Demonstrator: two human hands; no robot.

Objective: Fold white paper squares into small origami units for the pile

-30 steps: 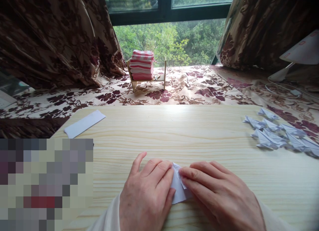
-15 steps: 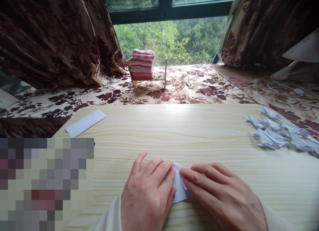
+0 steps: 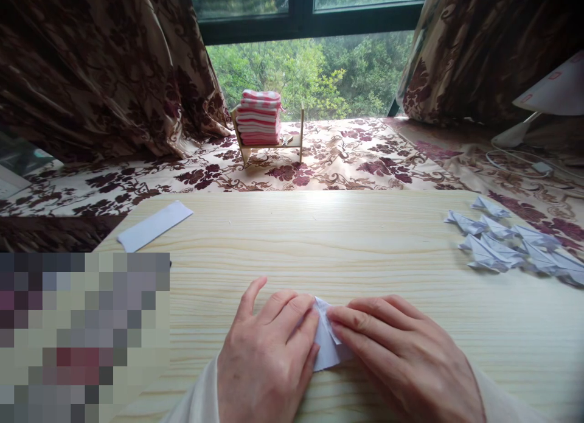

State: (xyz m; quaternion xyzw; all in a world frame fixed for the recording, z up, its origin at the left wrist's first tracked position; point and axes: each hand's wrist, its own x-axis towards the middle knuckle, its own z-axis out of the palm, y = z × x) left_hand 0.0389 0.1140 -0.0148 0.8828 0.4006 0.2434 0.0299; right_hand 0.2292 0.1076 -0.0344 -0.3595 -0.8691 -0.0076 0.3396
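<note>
A small folded piece of white paper (image 3: pixel 326 344) lies on the light wooden table (image 3: pixel 347 246) near its front edge. My left hand (image 3: pixel 267 356) lies on the paper's left side, fingers together and pressing down, thumb stretched out to the left. My right hand (image 3: pixel 401 356) covers the paper's right side, its fingers pressed flat along a fold. Only a narrow wedge of paper shows between the two hands.
Several folded paper shapes (image 3: pixel 511 243) lie in a heap at the table's right edge. A white paper strip (image 3: pixel 154 226) lies at the far left. A small wooden rack with striped pink cloths (image 3: pixel 261 125) stands on the flowered sill. A lamp (image 3: pixel 542 103) and cable sit at right.
</note>
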